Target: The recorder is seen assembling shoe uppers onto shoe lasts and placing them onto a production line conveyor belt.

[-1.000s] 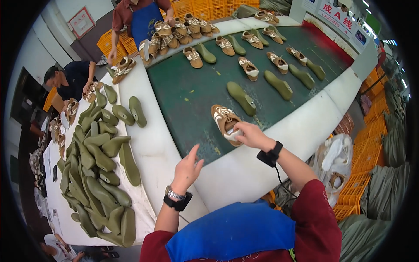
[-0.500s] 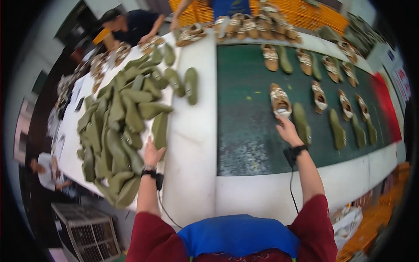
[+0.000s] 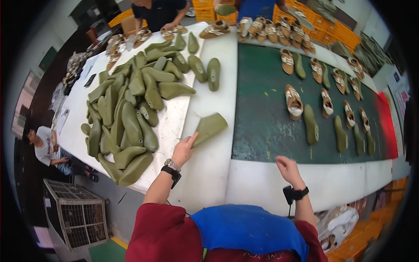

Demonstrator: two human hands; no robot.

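Note:
My left hand (image 3: 183,150) is closed on the toe end of a green shoe last (image 3: 211,128), over the white strip between the pile and the green belt. Its broad end points toward the belt. At the belt's near edge is my right hand (image 3: 289,170), with nothing visible in it and its fingers loosely bent. Beyond it, a green last (image 3: 310,125) lies on the belt beside a tan shoe with white straps (image 3: 293,102). A large heap of green lasts (image 3: 126,111) covers the white table to the left.
The green belt (image 3: 266,139) carries rows of strapped shoes and lasts. More shoes (image 3: 279,32) stand along its far side, where a co-worker's hand holds a last (image 3: 225,9). Another person (image 3: 159,15) handles shoes at the far left. A wire cage (image 3: 80,216) stands on the floor.
My left hand has carried a last away from the heap, toward the belt. My right hand has left the shoe and drawn back to the belt's near edge. The view has shifted.

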